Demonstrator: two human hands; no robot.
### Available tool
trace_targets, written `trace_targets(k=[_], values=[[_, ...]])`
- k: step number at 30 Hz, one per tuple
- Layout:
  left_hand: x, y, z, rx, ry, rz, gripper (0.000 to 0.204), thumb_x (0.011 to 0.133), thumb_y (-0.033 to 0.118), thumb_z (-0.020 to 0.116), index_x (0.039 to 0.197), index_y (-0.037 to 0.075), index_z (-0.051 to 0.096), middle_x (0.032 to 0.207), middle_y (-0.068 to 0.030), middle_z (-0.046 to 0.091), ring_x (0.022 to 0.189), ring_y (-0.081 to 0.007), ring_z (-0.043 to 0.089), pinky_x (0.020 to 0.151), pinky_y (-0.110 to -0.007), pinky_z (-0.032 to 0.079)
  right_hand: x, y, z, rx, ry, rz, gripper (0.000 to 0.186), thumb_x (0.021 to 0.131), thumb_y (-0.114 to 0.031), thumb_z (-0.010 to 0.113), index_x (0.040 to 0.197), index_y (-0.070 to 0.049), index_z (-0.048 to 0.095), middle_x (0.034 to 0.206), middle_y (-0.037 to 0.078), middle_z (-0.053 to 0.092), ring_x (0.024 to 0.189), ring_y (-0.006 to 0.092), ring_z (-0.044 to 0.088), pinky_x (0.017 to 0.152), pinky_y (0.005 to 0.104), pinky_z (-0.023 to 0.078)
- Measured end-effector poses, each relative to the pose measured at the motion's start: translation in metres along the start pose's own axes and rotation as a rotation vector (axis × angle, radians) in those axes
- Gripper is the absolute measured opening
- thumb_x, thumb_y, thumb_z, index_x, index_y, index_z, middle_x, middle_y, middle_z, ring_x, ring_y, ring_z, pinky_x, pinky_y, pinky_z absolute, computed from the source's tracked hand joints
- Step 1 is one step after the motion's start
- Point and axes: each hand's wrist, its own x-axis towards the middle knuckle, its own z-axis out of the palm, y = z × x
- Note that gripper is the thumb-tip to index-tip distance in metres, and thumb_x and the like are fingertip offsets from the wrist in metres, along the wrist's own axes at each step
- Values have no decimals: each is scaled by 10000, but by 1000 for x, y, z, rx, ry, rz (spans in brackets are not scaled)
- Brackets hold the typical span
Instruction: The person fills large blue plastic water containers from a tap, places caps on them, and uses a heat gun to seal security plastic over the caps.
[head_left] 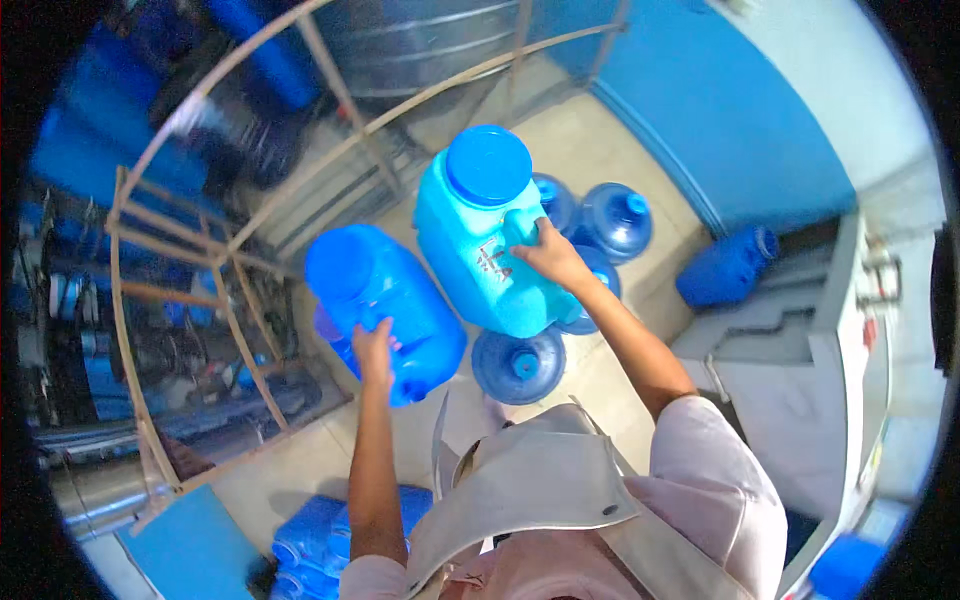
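Observation:
My left hand (375,350) is closed round the handle of a dark blue water jug (425,335) with a wide round lid. To its right, my right hand (552,255) grips the handle of a turquoise water jug (455,265), which has a blue lid and dark handwritten marks on its side. Both jugs are side by side in front of me, the turquoise one farther off. Whether their bases touch the floor, I cannot tell. Just below the turquoise jug stands a round clear-blue bottle (522,368) with a capped neck.
Several round blue bottles (615,222) stand on the tiled floor (655,315) beyond my right hand. One blue container (727,267) leans by a white cabinet (760,400). A framed clear partition (225,300) is on the left. More blue containers (310,535) lie at lower left.

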Motion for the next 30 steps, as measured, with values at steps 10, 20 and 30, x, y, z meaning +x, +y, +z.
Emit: trace_targets(k=[10, 20, 30], values=[[-262, 239, 16, 995, -149, 581, 297, 747, 188, 636, 948, -11, 546, 618, -53, 514, 465, -137, 483, 371, -287, 395, -415, -48, -360, -296, 587, -314, 386, 710, -252, 659, 1018, -41, 560, 735, 210, 603, 709, 366, 601, 624, 422, 467], [-526, 301, 208, 1568, -504, 1729, 386, 658, 93, 685, 1001, 46, 513, 826, -197, 601, 786, -381, 580, 650, -431, 459, -727, 29, -583, -1447, 691, -515, 315, 742, -244, 630, 1015, -140, 512, 959, 39, 597, 805, 266, 613, 653, 420, 478], [-788, 262, 474, 752, -706, 2502, 395, 617, 52, 671, 993, 72, 552, 965, -92, 564, 948, -281, 544, 739, -367, 455, -905, 152, -785, -1529, 874, -221, 317, 738, -89, 591, 1047, -144, 547, 1169, 188, 457, 944, 328, 557, 802, 387, 482]])
